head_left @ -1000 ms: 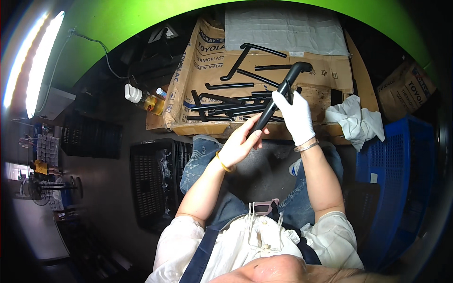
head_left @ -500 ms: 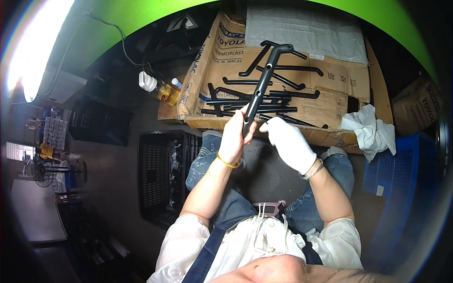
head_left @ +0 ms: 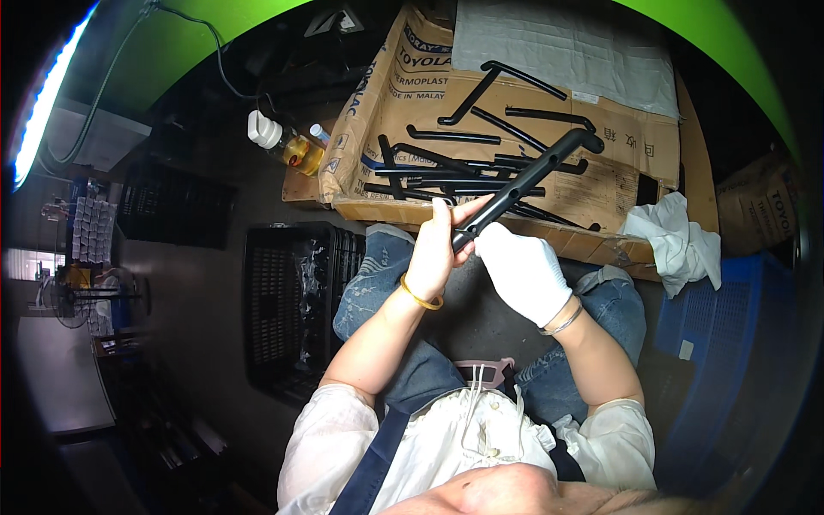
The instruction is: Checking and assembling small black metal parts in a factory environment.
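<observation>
A long black bar with a bent far end and several round holes along it slants up and to the right over the carton. My bare left hand, with a yellow band at its wrist, is wrapped round the near end of this bar. My right hand, in a white glove, is closed against the bar's near end, just right of the left hand. Its fingertips are partly hidden. Beyond lie several more black bent bars, loosely piled on the opened cardboard carton.
A crumpled white cloth hangs over the carton's right front corner. At its left stands a white-capped bottle with amber liquid. Black crates stand left of my knees, a blue crate at the right. A grey sheet covers the carton's back.
The held bar has swung over to the right and lower, its bent end now pointing right. My gloved right hand has closed in from apart to touch the bar's near end.
</observation>
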`<action>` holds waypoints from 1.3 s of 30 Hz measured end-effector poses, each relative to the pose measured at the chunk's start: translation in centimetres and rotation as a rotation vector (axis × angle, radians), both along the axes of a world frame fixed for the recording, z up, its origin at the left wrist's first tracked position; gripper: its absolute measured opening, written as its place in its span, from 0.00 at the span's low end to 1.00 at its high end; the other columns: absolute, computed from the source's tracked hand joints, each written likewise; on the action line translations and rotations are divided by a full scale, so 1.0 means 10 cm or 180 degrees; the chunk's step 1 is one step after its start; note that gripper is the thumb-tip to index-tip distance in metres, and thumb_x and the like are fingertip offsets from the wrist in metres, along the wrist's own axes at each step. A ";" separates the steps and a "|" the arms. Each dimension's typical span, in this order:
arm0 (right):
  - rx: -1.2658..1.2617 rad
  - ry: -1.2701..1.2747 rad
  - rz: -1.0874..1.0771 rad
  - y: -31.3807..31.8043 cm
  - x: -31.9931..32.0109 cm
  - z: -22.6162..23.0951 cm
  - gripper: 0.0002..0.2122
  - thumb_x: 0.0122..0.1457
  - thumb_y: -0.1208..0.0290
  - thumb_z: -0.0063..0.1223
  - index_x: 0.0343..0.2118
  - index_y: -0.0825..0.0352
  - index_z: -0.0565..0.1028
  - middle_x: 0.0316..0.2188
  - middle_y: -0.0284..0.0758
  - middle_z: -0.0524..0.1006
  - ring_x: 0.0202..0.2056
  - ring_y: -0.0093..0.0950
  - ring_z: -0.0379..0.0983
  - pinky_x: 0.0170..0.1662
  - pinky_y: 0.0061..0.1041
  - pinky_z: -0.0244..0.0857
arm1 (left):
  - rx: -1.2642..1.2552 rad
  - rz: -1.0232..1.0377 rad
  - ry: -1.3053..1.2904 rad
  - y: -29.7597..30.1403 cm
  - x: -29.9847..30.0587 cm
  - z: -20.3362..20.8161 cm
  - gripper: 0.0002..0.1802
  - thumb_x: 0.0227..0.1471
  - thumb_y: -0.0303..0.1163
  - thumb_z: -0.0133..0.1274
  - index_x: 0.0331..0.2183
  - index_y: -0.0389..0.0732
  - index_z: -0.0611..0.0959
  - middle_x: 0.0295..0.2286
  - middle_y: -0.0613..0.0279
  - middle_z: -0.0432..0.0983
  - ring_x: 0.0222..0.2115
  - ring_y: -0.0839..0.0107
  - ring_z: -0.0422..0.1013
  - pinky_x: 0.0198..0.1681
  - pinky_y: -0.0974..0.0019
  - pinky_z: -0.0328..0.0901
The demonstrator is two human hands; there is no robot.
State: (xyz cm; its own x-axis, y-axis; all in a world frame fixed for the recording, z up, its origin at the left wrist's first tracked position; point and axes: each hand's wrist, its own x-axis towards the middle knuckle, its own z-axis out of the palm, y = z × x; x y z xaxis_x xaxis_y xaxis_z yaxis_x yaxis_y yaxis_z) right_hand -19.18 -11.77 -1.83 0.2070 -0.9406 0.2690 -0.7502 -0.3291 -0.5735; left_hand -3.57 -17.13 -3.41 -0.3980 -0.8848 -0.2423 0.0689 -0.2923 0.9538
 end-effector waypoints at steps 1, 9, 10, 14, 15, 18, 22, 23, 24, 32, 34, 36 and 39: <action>-0.0027 0.0026 0.0010 0.00 0.00 0.00 0.03 0.60 0.70 0.46 0.33 0.61 0.72 0.18 0.36 0.76 0.20 0.36 0.76 0.23 0.33 0.70 | 0.0002 0.0010 0.0005 0.00 0.00 0.01 0.42 0.64 0.62 0.21 0.52 0.41 0.79 0.18 0.78 0.68 0.15 0.91 0.56 0.18 0.86 0.50; 0.0089 -0.0075 0.0098 0.00 -0.01 -0.03 0.03 0.60 0.72 0.47 0.33 0.64 0.72 0.19 0.38 0.75 0.21 0.37 0.75 0.23 0.32 0.69 | 0.0166 -0.0046 -0.0108 0.01 0.02 0.05 0.41 0.65 0.60 0.20 0.50 0.42 0.80 0.17 0.78 0.67 0.15 0.90 0.56 0.18 0.86 0.51; -0.0040 -0.0042 0.0079 0.00 -0.01 -0.05 0.04 0.60 0.69 0.47 0.34 0.61 0.73 0.17 0.36 0.75 0.20 0.35 0.76 0.23 0.31 0.70 | 0.0163 -0.0042 -0.0106 0.01 0.02 0.05 0.41 0.65 0.60 0.20 0.50 0.42 0.80 0.17 0.78 0.67 0.15 0.90 0.56 0.18 0.86 0.51; -0.0146 0.0003 0.0091 -0.01 -0.02 -0.09 0.05 0.60 0.69 0.47 0.34 0.61 0.73 0.18 0.36 0.75 0.20 0.35 0.76 0.23 0.32 0.70 | 0.0031 -0.0045 -0.0199 0.00 0.01 0.03 0.41 0.65 0.60 0.20 0.50 0.42 0.80 0.17 0.78 0.67 0.15 0.90 0.56 0.18 0.85 0.51; -0.0058 -0.0033 0.0095 -0.01 -0.04 -0.11 0.05 0.60 0.68 0.47 0.34 0.61 0.73 0.18 0.36 0.76 0.20 0.36 0.76 0.23 0.32 0.70 | 0.0012 -0.0033 -0.0217 0.00 0.00 0.02 0.41 0.65 0.60 0.20 0.50 0.42 0.80 0.16 0.78 0.66 0.15 0.90 0.56 0.18 0.85 0.51; 0.0152 -0.0151 0.0166 -0.01 -0.06 -0.08 0.05 0.61 0.70 0.47 0.34 0.63 0.74 0.21 0.39 0.76 0.22 0.37 0.75 0.25 0.33 0.69 | -0.0055 -0.0112 -0.0273 0.00 0.01 0.04 0.41 0.65 0.60 0.20 0.50 0.42 0.81 0.16 0.78 0.66 0.15 0.90 0.56 0.18 0.85 0.51; 0.0188 -0.0172 0.0307 -0.03 -0.08 0.00 0.05 0.61 0.72 0.48 0.33 0.66 0.75 0.23 0.41 0.76 0.23 0.38 0.75 0.26 0.33 0.68 | -0.0069 -0.0091 -0.0352 0.01 0.00 0.08 0.40 0.65 0.60 0.21 0.49 0.43 0.81 0.16 0.78 0.65 0.15 0.90 0.56 0.18 0.85 0.51; 0.0186 -0.0172 0.0305 -0.04 -0.09 0.00 0.05 0.61 0.72 0.48 0.33 0.66 0.75 0.23 0.41 0.76 0.23 0.38 0.75 0.26 0.33 0.68 | -0.0090 -0.0108 -0.0394 0.01 0.00 0.07 0.40 0.65 0.60 0.21 0.49 0.43 0.81 0.15 0.78 0.64 0.14 0.90 0.55 0.18 0.85 0.51; 0.0144 -0.0168 0.0348 -0.04 -0.10 -0.01 0.05 0.61 0.72 0.48 0.32 0.66 0.75 0.23 0.41 0.76 0.23 0.38 0.75 0.26 0.32 0.68 | -0.0111 -0.0124 -0.0437 0.01 0.00 0.07 0.40 0.65 0.59 0.22 0.49 0.43 0.81 0.15 0.78 0.64 0.14 0.90 0.55 0.17 0.85 0.51; 0.0142 0.0018 0.0513 -0.06 -0.15 -0.06 0.05 0.60 0.73 0.49 0.32 0.67 0.75 0.24 0.41 0.76 0.24 0.38 0.75 0.27 0.32 0.69 | 0.0041 -0.0204 -0.0318 0.01 0.02 0.06 0.40 0.64 0.60 0.25 0.48 0.39 0.81 0.25 0.75 0.75 0.16 0.91 0.58 0.19 0.88 0.51; 0.0142 -0.0073 0.0523 -0.06 -0.15 -0.07 0.06 0.60 0.72 0.49 0.31 0.67 0.76 0.24 0.41 0.77 0.24 0.39 0.75 0.27 0.32 0.69 | 0.0071 -0.0196 -0.0279 0.01 0.02 0.02 0.40 0.64 0.61 0.25 0.48 0.39 0.81 0.24 0.75 0.74 0.16 0.91 0.58 0.18 0.88 0.50; 0.0185 -0.0092 0.0518 -0.06 -0.15 -0.05 0.06 0.61 0.72 0.48 0.31 0.67 0.76 0.24 0.41 0.77 0.24 0.39 0.75 0.28 0.32 0.69 | 0.0209 -0.0165 -0.0205 0.01 0.03 -0.03 0.40 0.64 0.61 0.26 0.48 0.39 0.81 0.23 0.75 0.73 0.16 0.91 0.58 0.18 0.87 0.50; 0.0269 -0.0115 0.0507 -0.07 -0.17 -0.06 0.07 0.61 0.71 0.48 0.32 0.67 0.76 0.24 0.41 0.77 0.25 0.39 0.76 0.29 0.32 0.69 | 0.0219 -0.0222 -0.0159 0.01 0.01 -0.02 0.40 0.64 0.61 0.26 0.49 0.39 0.80 0.21 0.75 0.72 0.16 0.90 0.58 0.18 0.87 0.49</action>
